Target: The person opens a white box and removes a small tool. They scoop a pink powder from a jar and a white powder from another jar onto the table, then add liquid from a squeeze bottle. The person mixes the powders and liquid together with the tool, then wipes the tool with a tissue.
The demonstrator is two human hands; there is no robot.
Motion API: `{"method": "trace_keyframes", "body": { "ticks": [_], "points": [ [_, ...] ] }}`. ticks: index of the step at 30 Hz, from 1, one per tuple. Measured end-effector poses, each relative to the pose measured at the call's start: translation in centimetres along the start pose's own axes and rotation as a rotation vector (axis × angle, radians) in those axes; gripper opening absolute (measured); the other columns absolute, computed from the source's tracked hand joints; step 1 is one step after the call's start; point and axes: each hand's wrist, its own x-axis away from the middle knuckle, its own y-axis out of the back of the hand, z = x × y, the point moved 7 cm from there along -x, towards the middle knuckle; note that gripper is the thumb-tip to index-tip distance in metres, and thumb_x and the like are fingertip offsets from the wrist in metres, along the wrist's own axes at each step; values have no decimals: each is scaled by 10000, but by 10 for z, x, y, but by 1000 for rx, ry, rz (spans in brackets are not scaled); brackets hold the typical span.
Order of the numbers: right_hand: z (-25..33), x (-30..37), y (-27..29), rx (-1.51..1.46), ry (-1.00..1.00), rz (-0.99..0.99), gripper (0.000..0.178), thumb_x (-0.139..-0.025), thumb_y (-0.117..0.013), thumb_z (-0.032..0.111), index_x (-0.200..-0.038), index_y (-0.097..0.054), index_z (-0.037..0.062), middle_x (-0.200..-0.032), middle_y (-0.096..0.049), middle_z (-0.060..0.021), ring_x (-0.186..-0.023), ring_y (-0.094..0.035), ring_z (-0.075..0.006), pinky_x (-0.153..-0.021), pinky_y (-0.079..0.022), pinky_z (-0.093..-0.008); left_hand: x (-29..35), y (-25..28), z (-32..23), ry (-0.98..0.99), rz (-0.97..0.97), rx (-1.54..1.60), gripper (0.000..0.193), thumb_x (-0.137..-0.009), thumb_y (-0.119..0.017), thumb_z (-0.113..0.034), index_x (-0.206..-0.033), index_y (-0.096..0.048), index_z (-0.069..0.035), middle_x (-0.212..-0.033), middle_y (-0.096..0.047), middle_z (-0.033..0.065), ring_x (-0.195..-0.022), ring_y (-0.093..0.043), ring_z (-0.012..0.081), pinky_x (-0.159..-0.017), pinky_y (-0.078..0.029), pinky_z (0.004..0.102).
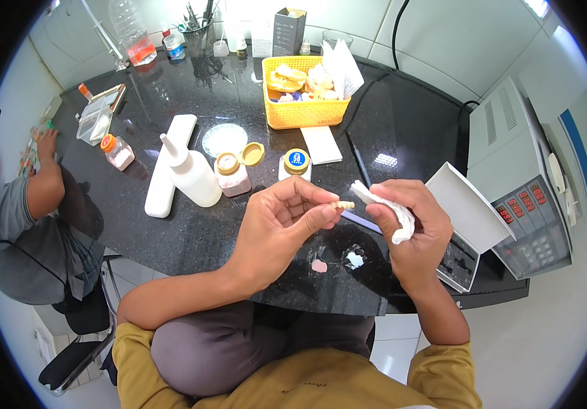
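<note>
Between the thumb and fingertips of my left hand (283, 228) is a small row of cream-coloured artificial teeth (341, 204). My right hand (416, 228) grips a crumpled white tissue (399, 217), its folded tip close to the teeth but apart from them. Below the hands, a pink blob of paste (319, 265) and a white-blue blob of paste (355, 260) lie on the black countertop (283, 290). Beyond my left hand stand an uncapped jar of pink powder (233, 178) with its gold lid flipped back and a jar with a blue-labelled lid (295, 162).
A white squeeze bottle (194, 178) stands beside a long white case (160, 184). A yellow basket (307, 117) holds dental models. At right are an open white box (471, 218) and a machine with red digits (529, 218). Another person (24, 232) sits at far left.
</note>
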Motion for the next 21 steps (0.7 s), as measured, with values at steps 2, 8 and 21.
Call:
{"method": "trace_keyframes", "body": {
  "ticks": [2, 8, 21],
  "points": [
    [-5, 0, 0, -30, -41, 3, 339, -795, -859, 20, -1117, -754, 26, -1017, -751, -129, -869, -728, -216, -757, -563, -303, 1, 0, 0, -7, 2, -8, 98, -995, -683, -42, -1076, -652, 3, -1048, -727, 110, -936, -696, 140, -866, -572, 287],
    [10, 1, -12, -25, 77, 49, 339, -803, -847, 20, -1130, -754, 38, -1066, -747, -131, -912, -747, -249, -765, -591, -321, 2, -2, 2, -8, 19, 5, 104, -992, -684, -33, -1083, -648, 1, -1057, -722, 112, -944, -698, 145, -868, -573, 290],
    [17, 5, -17, 136, 223, 101, 288, -773, -843, 18, -1040, -741, 57, -973, -733, -103, -827, -735, -257, -672, -587, -336, 1, 3, 11, 49, 11, -17, 103, -982, -709, -57, -1056, -658, -8, -1023, -726, 106, -908, -688, 135, -832, -562, 284]
  ]
}}
